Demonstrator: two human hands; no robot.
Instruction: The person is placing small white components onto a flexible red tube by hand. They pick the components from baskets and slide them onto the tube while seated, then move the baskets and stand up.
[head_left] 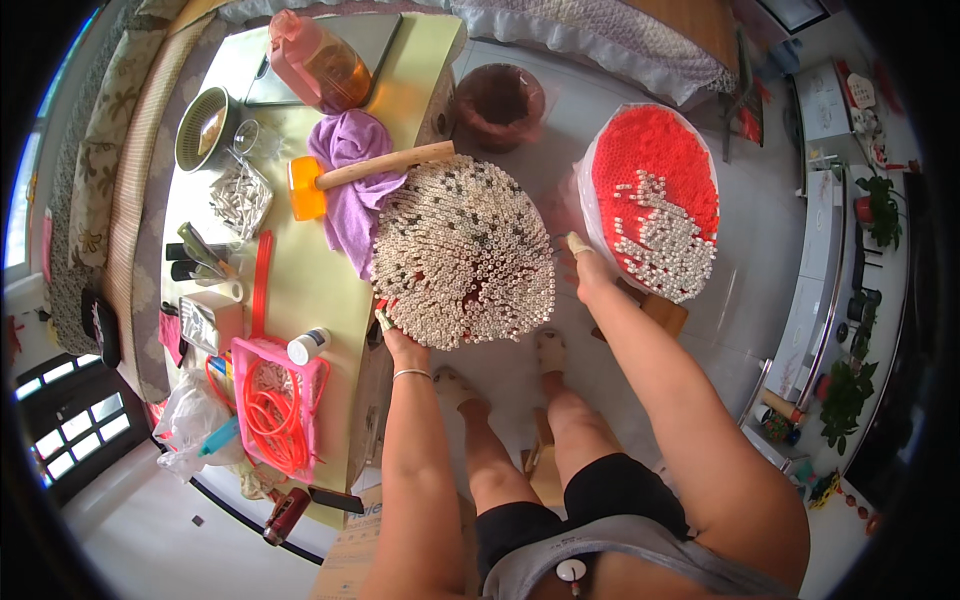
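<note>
A large round bundle of thin sticks (465, 250) with whitish round ends stands in front of me at the table's edge; bits of red show between the ends. My left hand (402, 345) grips its near left edge, most fingers hidden behind it. On the bundle's right side is my right hand (585, 265), thumb up, its other fingers partly hidden by the rim. Pale covers sit on a digit of each hand. Right of that hand stands a clear-bag-lined container of red tubes (645, 150), with many whitish-ended pieces (665, 250) on its near part.
An orange-headed mallet (307, 188) lies across a purple towel (348, 185) on the table (300, 250). Around them are a pink jug (315, 65), a green basket (205, 128), a white bottle (308, 346) and a pink basket of red tubing (275, 410). A bin (500, 105) stands beyond.
</note>
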